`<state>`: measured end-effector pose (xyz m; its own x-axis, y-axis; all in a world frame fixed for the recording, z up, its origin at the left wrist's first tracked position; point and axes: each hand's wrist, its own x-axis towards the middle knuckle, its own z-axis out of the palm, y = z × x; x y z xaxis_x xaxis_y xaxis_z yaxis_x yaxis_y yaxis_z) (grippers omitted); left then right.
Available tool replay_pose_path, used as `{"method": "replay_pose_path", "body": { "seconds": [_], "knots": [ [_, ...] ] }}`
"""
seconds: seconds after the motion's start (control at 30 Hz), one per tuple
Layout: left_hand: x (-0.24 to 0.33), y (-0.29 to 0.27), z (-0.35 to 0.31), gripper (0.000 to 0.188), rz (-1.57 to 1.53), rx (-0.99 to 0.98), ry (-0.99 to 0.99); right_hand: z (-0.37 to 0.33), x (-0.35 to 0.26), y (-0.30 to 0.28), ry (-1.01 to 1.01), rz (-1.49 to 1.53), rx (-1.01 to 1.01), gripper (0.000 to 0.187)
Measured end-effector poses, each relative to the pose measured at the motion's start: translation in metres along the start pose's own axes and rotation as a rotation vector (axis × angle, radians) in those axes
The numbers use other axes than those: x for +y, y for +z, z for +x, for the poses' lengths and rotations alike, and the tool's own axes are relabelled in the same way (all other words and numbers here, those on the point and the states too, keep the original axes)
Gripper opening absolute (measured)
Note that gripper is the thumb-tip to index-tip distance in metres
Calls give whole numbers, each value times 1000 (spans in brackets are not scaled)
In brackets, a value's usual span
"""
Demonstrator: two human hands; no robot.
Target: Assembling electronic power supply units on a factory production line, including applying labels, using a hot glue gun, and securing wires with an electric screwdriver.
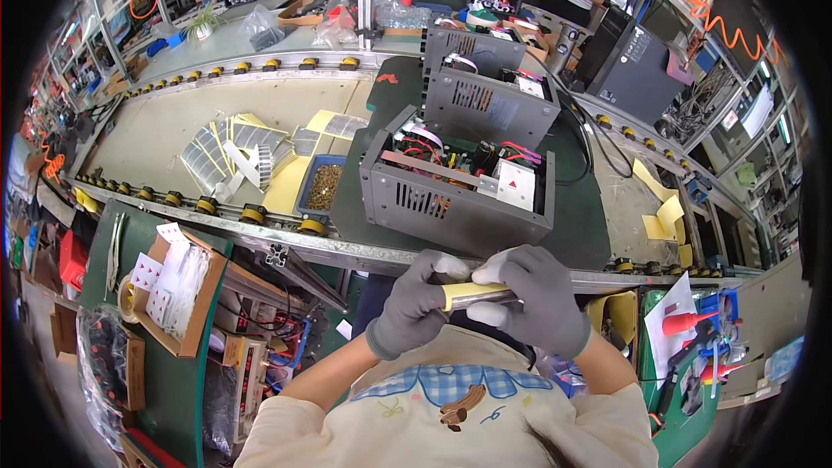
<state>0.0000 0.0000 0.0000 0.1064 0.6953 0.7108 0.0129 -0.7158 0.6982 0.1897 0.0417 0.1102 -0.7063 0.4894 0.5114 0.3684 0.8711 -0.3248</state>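
Observation:
In front of my chest, both hands wear grey gloves with pale fingertips. Between them is a small curled label sheet (477,295), yellow on one side and silver-grey on the other. My left hand (407,312) pinches its left end, and my right hand (544,302) has fingers closed on its right end, covering part of it. Just beyond my hands stands the nearest grey metal case (459,208), its top off, showing wires, boards and a white plate with a red triangle. Two similar open cases (490,104) line up behind it on the green mat (568,225).
Silver label sheets with yellow backing (234,152) lie left of a blue tray of small screws (322,186). A cardboard box of white labels (195,312) sits on the left side table. Yellow paper scraps (666,217) and red-nozzled bottles (689,322) are at right. Co-workers sit across the line.

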Motion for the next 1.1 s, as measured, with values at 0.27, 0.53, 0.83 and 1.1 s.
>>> {"method": "replay_pose_path", "body": {
  "seconds": [0.27, 0.53, 0.83, 1.1],
  "knots": [
    [10, -13, 13, 25, 95, -49, -40, 13, 7, 21, -24, 25, -16, 31],
    [8, -22, 18, 22, 137, -73, -54, 13, 8, 36, 26, 156, 74, 26],
    [5, -25, 20, 28, 118, -59, -102, 17, 4, 35, 179, 267, 4, 25],
    [-1, -24, 13, 39, 1, -26, -198, 23, 7, 43, 6, 180, 58, 24]
  ]
}}
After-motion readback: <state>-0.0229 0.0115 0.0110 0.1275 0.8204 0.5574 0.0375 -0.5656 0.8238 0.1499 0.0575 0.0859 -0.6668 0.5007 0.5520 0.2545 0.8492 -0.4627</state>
